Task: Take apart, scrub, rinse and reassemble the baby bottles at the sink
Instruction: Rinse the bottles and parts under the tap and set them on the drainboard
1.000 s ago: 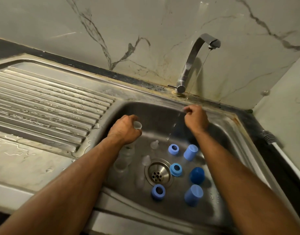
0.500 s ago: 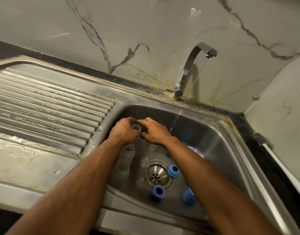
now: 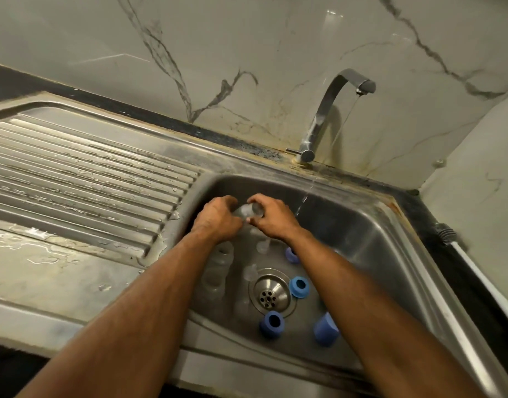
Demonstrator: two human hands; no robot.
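Over the back left of the steel sink basin (image 3: 370, 245), my left hand (image 3: 218, 218) and my right hand (image 3: 271, 218) both grip a small clear bottle part (image 3: 247, 210) held between them. A clear bottle body (image 3: 218, 268) lies on the basin floor under my left forearm. Small clear teats (image 3: 261, 245) (image 3: 250, 272) stand near the drain (image 3: 271, 294). Blue screw rings (image 3: 299, 286) (image 3: 272, 323) and a blue cap (image 3: 325, 332) lie around the drain; another blue piece (image 3: 291, 254) shows beside my right wrist.
The tap (image 3: 330, 110) at the back runs a thin stream of water (image 3: 304, 196) into the basin, just right of my hands. A wet ribbed drainboard (image 3: 74, 179) lies to the left. A bottle brush (image 3: 459, 248) rests on the dark counter at the right.
My right hand left the water stream and came left to my left hand; both now hold the clear part together. The view shifted slightly.
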